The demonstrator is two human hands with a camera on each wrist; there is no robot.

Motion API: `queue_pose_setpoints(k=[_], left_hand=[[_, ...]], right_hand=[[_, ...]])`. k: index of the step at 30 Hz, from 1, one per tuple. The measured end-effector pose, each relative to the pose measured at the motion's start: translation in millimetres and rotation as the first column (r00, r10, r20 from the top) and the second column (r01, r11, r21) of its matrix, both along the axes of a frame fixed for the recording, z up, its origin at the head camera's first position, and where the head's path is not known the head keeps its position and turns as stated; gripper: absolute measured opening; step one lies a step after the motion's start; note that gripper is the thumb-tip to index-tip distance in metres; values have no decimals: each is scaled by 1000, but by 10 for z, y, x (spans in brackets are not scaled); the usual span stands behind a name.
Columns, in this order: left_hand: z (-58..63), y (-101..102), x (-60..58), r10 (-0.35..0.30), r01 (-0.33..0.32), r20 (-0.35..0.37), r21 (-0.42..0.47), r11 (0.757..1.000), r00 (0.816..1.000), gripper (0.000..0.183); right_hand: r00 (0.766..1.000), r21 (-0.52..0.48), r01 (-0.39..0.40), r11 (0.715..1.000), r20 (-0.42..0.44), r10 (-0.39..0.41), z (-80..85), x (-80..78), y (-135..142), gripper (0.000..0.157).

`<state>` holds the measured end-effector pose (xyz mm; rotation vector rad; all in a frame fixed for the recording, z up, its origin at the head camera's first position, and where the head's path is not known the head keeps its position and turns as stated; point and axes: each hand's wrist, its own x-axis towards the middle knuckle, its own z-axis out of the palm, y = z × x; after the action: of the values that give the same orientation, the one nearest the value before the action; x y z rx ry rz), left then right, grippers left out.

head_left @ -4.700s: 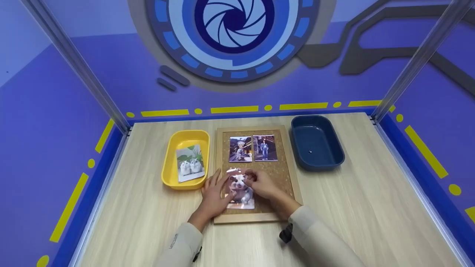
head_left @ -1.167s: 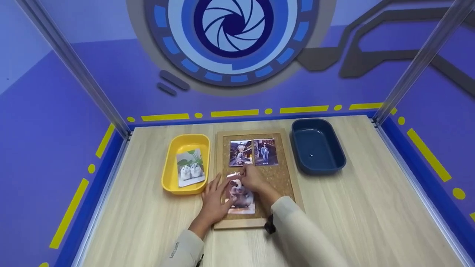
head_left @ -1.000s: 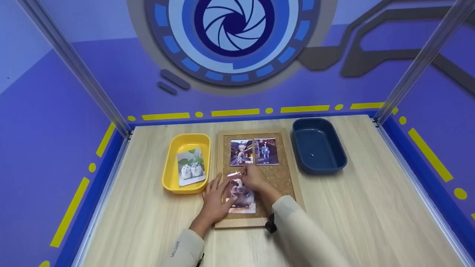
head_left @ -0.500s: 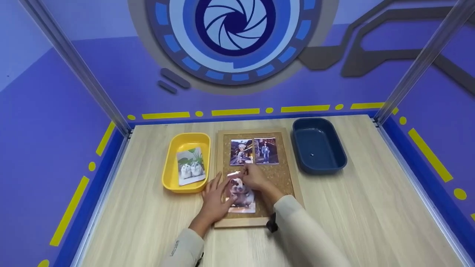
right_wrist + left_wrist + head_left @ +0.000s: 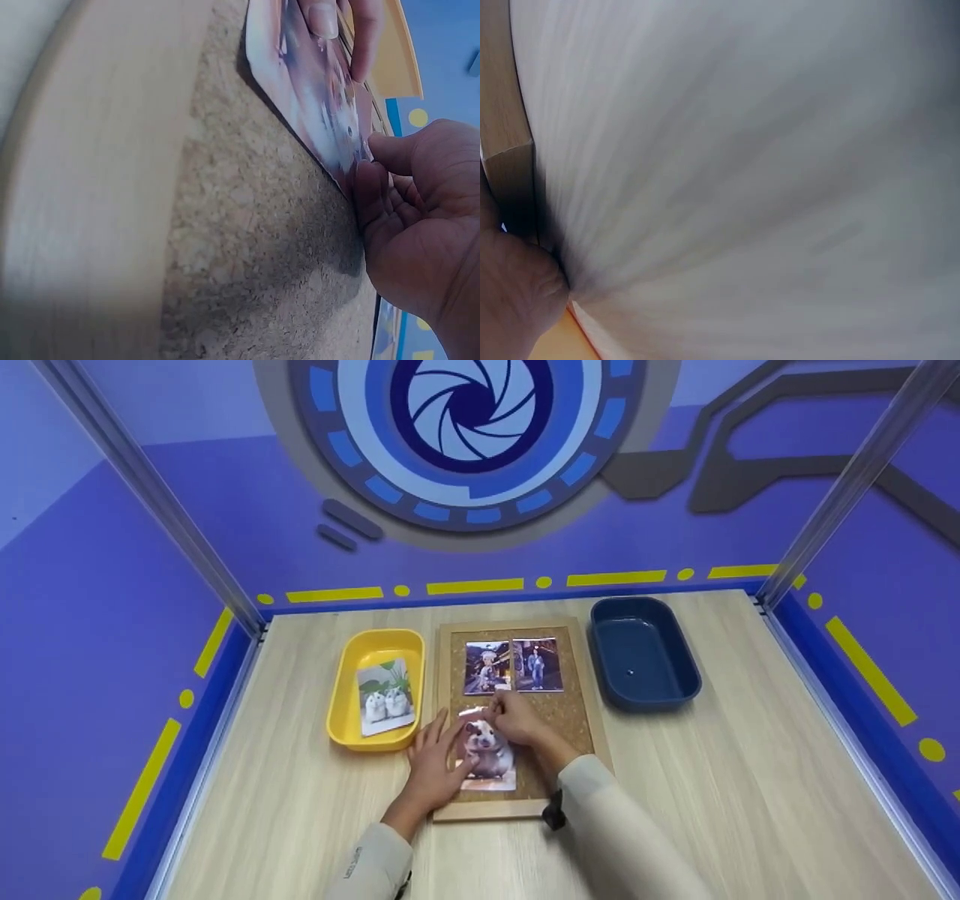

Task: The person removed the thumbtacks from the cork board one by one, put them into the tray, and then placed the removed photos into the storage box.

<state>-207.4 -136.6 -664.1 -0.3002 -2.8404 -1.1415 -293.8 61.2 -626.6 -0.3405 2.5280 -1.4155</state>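
Observation:
A hamster photo (image 5: 487, 761) lies on the framed corkboard (image 5: 551, 765). My left hand (image 5: 433, 769) rests along its left side, fingers spread and thumb on the print. At its upper right corner, my right hand (image 5: 517, 718) has curled fingers, thumb and forefinger together in a pinch. What sits between those fingertips is hidden. In the right wrist view, the right hand (image 5: 431, 206) touches the photo (image 5: 322, 97) at its far corner, near the left fingers. The left wrist view shows only part of the left hand (image 5: 517, 292) beside the wooden frame.
Two photos of people, a left one (image 5: 486, 667) and a right one (image 5: 537, 664), are on the board's upper part. A yellow bin (image 5: 345, 720) at left holds a photo of two hamsters (image 5: 386, 697). Right of the board stands a dark blue bin (image 5: 645, 645) with a tiny shiny object (image 5: 630, 672).
Since the oldest frame, my right hand has shifted slightly left and away from me, to the photo's upper corner. During the last second it barely moves. My left hand and the photo stay put.

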Motion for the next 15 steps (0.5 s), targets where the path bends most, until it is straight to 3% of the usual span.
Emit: queue_pose_setpoints(k=[15], left_hand=[[5,2,-19,-17,17,9,-33,999,1000,77]], right_hand=[[999,1,-14,1000,-31,14,-12,-9,26,8]])
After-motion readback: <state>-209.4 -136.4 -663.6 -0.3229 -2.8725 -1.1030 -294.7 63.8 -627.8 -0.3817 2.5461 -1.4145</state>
